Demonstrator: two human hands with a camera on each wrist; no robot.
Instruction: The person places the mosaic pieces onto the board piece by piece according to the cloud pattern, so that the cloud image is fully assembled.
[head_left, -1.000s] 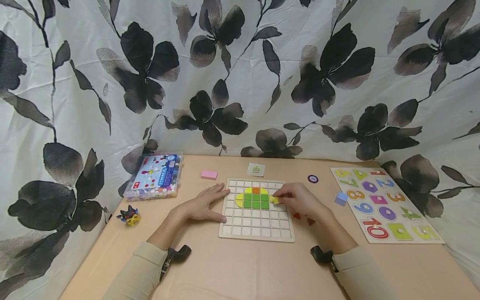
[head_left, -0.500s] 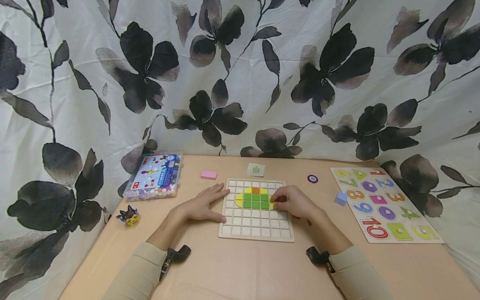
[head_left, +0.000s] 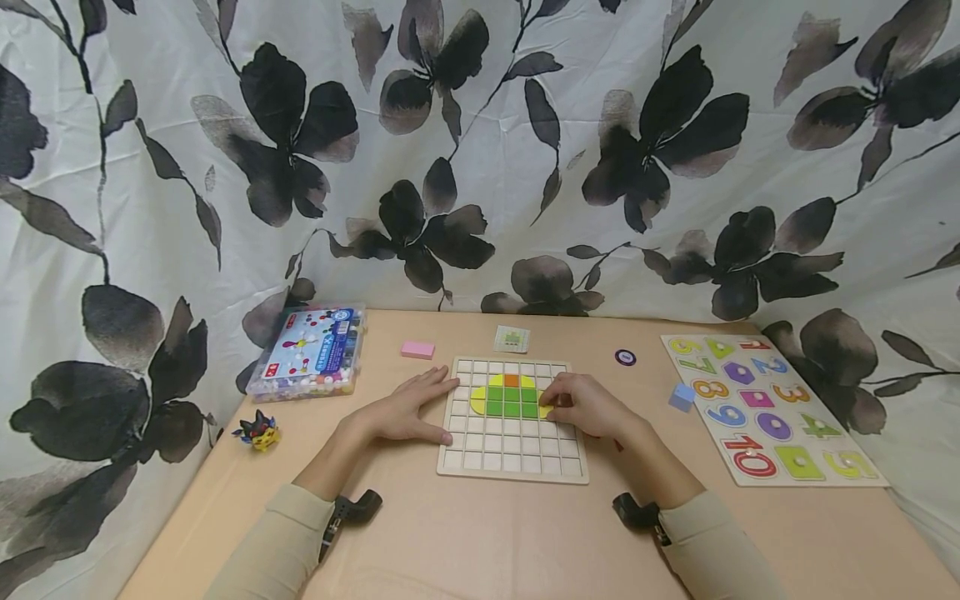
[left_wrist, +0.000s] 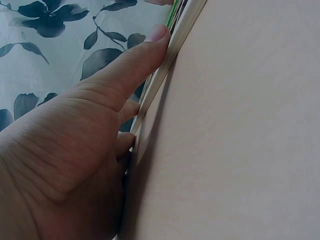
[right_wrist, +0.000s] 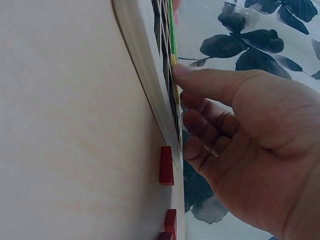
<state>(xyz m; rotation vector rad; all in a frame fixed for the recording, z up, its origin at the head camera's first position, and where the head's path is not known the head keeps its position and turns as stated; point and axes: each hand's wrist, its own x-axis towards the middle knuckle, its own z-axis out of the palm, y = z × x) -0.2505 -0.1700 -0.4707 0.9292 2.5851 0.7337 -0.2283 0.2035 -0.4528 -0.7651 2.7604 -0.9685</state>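
Right hand [head_left: 588, 406] grip pressing yellow piece [head_left: 543, 409], grid board [head_left: 512, 454]

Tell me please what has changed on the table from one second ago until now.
The right hand moved left and slightly toward the person, bringing the yellow piece from the right edge of the coloured pattern into the cell beside the green squares; its fingers now press there and hide the red triangles. The left hand stayed flat against the left edge of the grid board. Other things kept their places.

Flat wooden grid board [head_left: 512, 450], green, yellow and orange tiles [head_left: 512, 397] in its upper rows, seemingly flush.
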